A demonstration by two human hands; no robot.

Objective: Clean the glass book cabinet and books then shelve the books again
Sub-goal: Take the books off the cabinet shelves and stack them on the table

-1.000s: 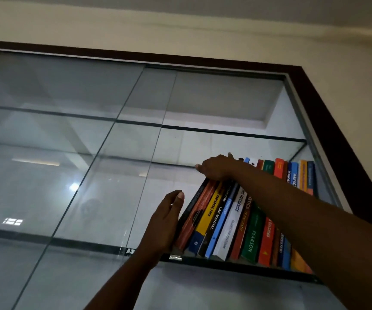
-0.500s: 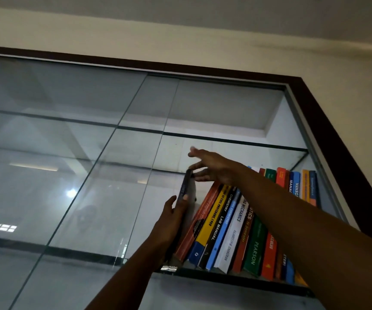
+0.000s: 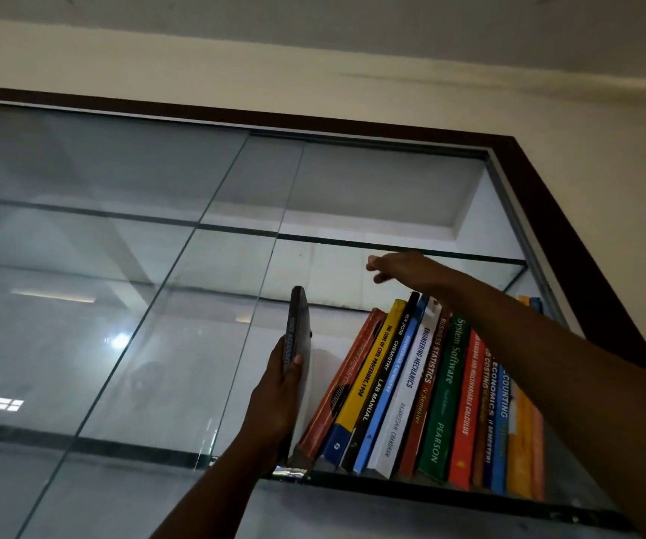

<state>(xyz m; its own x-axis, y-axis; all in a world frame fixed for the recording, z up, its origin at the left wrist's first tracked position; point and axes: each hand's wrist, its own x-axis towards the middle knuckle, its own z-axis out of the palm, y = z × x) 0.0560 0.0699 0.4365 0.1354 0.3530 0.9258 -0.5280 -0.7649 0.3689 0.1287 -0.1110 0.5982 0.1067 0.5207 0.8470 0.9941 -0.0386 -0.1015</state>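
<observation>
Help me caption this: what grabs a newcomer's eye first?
Bright books lean in a row, lower right in the cabinet. Just left of them, the left hand holds a dark book upright, while the right hand reaches above the row.

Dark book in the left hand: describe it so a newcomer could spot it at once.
Find the glass cabinet with the dark frame, then the shelf holding a row of leaning colourful books. Just left of that row, the left hand grips a dark book. It alone is upright, grey-black and apart; the others lean together.
</observation>
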